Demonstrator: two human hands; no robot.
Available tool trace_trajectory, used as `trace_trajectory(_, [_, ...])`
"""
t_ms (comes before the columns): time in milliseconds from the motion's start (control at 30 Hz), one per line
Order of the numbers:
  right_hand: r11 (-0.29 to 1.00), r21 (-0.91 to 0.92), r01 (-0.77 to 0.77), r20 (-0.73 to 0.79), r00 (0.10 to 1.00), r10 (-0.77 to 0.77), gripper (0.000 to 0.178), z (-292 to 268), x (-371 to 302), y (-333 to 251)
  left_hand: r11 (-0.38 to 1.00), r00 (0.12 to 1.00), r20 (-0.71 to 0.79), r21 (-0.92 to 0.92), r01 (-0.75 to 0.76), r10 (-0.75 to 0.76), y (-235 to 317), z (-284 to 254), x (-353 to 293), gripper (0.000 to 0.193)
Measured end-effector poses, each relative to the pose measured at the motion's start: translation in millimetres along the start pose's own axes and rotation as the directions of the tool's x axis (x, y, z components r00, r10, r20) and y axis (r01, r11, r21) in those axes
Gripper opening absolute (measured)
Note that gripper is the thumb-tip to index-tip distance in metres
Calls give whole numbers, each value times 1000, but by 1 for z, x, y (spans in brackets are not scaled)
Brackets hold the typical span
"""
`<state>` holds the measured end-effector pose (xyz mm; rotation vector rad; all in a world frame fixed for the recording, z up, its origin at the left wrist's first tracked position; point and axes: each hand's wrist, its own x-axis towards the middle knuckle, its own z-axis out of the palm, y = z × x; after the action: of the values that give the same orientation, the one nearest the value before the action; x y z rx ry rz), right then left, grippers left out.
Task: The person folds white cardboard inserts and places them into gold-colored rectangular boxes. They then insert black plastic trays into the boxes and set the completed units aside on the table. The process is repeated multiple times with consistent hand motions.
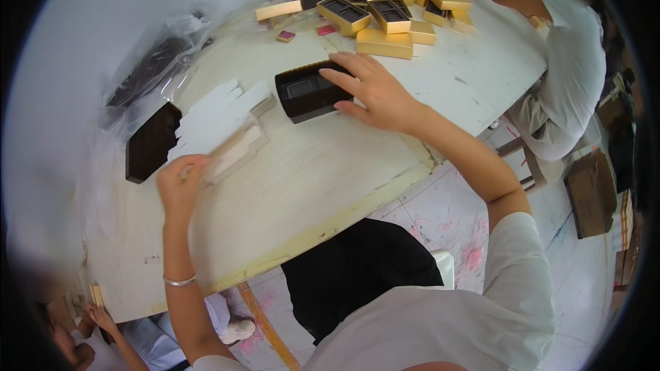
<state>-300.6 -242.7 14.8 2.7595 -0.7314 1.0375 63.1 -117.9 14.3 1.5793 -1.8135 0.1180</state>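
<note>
A pile of flat white card pieces (213, 118) with stepped edges lies on the table. At its near edge my left hand (180, 182) is closed, pinching the end of a white card piece (230, 148), which is blurred. Farther right, my right hand (378, 93) grips the right end of a black plastic tray (306, 91), fingers over its far side and thumb at the near side. The tray has shallow recesses and seems to be several nested together. A stack of black trays (151, 143) stands on edge left of the card pile.
Gold boxes (385, 41), several with black inserts, are heaped at the far side. Two small reddish pieces (325, 29) lie before them. Clear plastic wrap (185, 51) covers dark trays at the left. Co-workers sit at the far right and near left; a cardboard box (590, 192) is at right.
</note>
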Motion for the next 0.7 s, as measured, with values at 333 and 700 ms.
trace_trajectory(333, [830,404,385,-38,913,-405,42,3,-64,-125,976,944,252,-29,-214,215,147,-21,-113,9])
trace_trajectory(700, [906,278,319,50,937,-345,32,25,-67,-147,993,985,135,18,-114,111,121,15,-116,17])
